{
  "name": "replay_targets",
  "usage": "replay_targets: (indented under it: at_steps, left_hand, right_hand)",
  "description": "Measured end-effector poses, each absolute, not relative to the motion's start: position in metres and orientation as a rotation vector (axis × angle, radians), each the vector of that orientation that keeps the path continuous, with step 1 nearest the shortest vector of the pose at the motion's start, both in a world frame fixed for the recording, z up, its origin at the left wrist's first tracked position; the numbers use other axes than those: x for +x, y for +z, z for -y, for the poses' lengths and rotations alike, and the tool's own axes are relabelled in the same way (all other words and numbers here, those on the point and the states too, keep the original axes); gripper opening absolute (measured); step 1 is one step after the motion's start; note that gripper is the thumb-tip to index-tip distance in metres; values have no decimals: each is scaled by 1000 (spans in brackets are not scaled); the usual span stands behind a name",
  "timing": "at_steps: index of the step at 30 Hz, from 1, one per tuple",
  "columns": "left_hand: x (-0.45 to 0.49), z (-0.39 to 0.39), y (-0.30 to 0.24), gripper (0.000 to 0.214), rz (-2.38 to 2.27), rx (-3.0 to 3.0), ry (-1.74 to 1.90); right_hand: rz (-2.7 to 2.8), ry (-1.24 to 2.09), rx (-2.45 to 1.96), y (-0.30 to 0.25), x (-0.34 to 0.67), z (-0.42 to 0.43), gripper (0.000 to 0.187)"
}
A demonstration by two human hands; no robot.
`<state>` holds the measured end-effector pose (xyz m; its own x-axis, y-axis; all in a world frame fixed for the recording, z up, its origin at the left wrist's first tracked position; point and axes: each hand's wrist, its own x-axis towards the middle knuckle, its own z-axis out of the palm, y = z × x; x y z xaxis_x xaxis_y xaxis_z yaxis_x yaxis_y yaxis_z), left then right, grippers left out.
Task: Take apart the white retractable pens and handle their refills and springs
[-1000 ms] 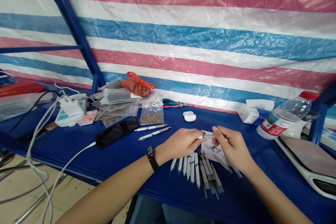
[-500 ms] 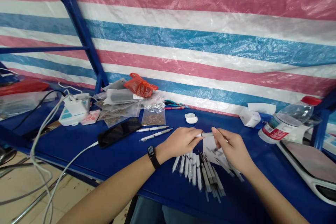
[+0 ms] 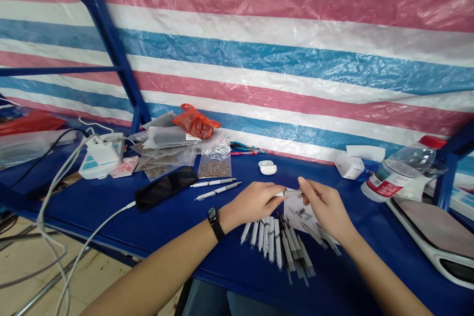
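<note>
Noted from the head view: your left hand (image 3: 252, 202), watch on its wrist, and your right hand (image 3: 326, 207) meet above the table, both closed on one slim white pen (image 3: 289, 192) held level in the air between them. Your left fingers (image 3: 272, 196) curl around one end of it. Your right thumb and forefinger (image 3: 301, 185) pinch the other end, with the remaining fingers folded below. Neither hand looks fully shut; each is closed only as far as the barrel allows.

Directly below your hands, rows of pen parts (image 3: 277, 244) lie fanned side by side on the blue table (image 3: 111, 227), partly over a printed white sheet (image 3: 298, 215). Two assembled pens (image 3: 217, 187) lie left of your left hand, just beside a black smartphone (image 3: 165, 187). Farther back sit a white earbud case (image 3: 267, 168), clear bags of brown granules (image 3: 215, 164), and an orange plastic bag (image 3: 196, 121). A white charger (image 3: 99, 155) stands at far left. A plastic bottle (image 3: 402, 180) with a red cap lies at right, above a white-rimmed scale (image 3: 433, 232). Striped tarpaulin (image 3: 259, 59) hangs behind.
</note>
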<state>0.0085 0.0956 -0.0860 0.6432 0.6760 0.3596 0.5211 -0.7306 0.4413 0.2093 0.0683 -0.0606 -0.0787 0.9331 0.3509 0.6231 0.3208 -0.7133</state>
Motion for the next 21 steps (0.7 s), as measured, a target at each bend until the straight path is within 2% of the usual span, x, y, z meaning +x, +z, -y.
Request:
replay_targets:
  at_steps: [6,10,13,18,21]
  left_hand:
    - [7,-98,-84,23,-938,2508,783]
    - [6,-98,-87,22,-903,2559,755]
    - [8,-97,-89,20,-923,2598,746]
    - [7,-97,-87,21,-940,2602,781]
    - [4,-98,-87,26,-951,2637,761]
  right_hand:
    - [1933,463,-1212,-58,206,-65,42]
    - [1936,362,-1333,-67,204,-66,56]
    - [1868,409,-1430,-67,206,-67,64]
    - [1929,473,-1269,-56,208,-65,50]
    - [1960,421,-1258,-57,207,-64,49]
